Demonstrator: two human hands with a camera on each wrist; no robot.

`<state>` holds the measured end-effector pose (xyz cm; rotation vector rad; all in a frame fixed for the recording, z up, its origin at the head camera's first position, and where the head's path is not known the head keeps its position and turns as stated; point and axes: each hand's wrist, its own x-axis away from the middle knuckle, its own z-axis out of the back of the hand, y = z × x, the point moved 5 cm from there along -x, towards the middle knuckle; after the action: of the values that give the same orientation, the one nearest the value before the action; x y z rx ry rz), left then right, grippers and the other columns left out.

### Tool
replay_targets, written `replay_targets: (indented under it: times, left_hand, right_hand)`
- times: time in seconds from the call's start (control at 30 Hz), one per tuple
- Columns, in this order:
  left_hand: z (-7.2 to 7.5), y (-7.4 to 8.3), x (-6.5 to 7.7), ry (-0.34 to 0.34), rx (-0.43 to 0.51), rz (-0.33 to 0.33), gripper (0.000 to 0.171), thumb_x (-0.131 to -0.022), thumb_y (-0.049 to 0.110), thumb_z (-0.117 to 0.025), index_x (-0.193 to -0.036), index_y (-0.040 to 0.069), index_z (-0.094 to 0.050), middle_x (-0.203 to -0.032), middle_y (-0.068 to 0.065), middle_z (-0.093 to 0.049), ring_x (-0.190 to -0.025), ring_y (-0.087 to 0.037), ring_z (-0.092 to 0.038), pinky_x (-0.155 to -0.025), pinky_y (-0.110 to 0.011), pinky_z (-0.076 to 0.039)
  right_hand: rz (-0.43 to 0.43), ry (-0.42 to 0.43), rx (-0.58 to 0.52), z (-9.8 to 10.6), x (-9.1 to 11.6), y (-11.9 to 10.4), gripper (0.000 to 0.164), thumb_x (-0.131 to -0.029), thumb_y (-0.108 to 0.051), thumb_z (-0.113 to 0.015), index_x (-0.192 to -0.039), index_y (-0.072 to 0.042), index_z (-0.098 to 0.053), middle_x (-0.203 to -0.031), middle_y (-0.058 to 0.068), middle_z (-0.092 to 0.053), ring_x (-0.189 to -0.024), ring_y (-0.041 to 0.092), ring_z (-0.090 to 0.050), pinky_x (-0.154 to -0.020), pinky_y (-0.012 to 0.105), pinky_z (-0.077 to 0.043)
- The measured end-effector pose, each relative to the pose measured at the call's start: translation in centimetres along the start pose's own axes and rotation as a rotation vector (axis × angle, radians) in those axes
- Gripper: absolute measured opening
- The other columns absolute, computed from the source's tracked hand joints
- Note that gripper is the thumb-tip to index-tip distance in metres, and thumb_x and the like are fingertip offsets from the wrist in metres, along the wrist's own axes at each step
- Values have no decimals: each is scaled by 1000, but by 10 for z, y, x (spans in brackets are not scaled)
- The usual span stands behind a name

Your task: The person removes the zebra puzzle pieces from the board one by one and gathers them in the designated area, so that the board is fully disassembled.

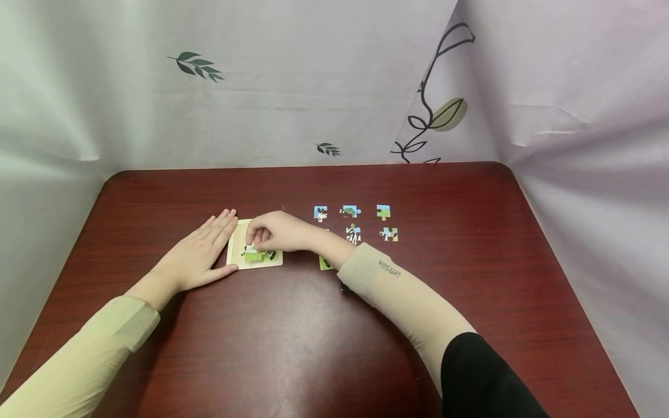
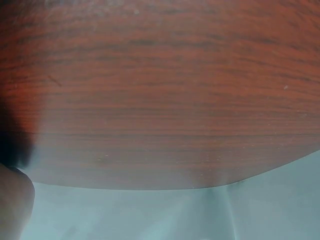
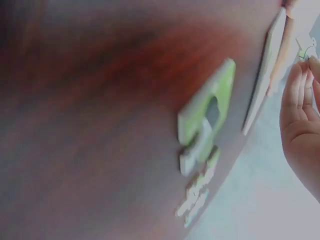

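A small, pale-framed puzzle tray (image 1: 233, 241) lies left of the table's middle, with green and black-and-white picture pieces (image 1: 254, 257) in its lower part. Along its left edge my left hand (image 1: 195, 255) lies flat, fingers stretched out and thumb near the tray's lower left corner. Over the tray, my right hand (image 1: 279, 231) pinches a puzzle piece (image 3: 306, 51) between thumb and fingers; they hide most of it. In the right wrist view that hand (image 3: 302, 112) shows beside the tray's edge (image 3: 267, 65). Only a strip of skin shows in the left wrist view.
Loose puzzle pieces lie right of the tray in rough rows, among them a blue-green one (image 1: 383, 211) and a striped one (image 1: 353, 234). A green piece (image 1: 325, 263) is partly hidden by my right forearm. White curtains (image 1: 292, 87) border the brown table (image 1: 251, 348).
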<state>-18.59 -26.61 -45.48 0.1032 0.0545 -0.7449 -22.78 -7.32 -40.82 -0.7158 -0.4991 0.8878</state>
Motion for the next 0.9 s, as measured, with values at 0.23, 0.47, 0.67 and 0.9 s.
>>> replay_targets:
  times: [0.23, 0.47, 0.67, 0.9]
  left_hand:
    - [0, 0, -1, -6, -3, -14, 100, -99, 52, -65, -165, -9, -20, -173, -29, -22, -164, -40, -21, -137, -29, 4]
    - [1, 0, 0, -3, -5, -13, 101, -99, 53, -65, -165, -9, -20, -174, -29, -21, -164, -41, -22, -137, -29, 4]
    - [-1, -1, 1, -1, -12, -9, 101, -99, 53, -65, -165, -8, -21, -174, -28, -22, -164, -41, -22, -138, -32, 1]
    - [-2, -1, -1, -3, -4, 4, 101, -98, 53, -66, -165, -8, -22, -175, -27, -21, -164, -41, -22, -138, -33, -1]
  right_hand:
    - [-3, 39, -22, 18, 18, -1, 11, -99, -6, -73, -109, -6, -75, -101, 8, -75, -93, 13, -69, -84, 11, -54]
    - [-25, 62, -27, 33, 44, 3, 10, -98, -4, -72, -108, -5, -75, -101, 7, -74, -91, 14, -69, -84, 14, -57]
    - [-50, 89, -15, 44, 71, 10, 9, -98, -4, -72, -106, -7, -76, -101, 5, -74, -91, 13, -69, -84, 17, -59]
    - [-67, 136, -11, 56, 105, 21, 9, -96, -3, -73, -103, -8, -77, -98, 5, -74, -89, 14, -69, -83, 21, -60]
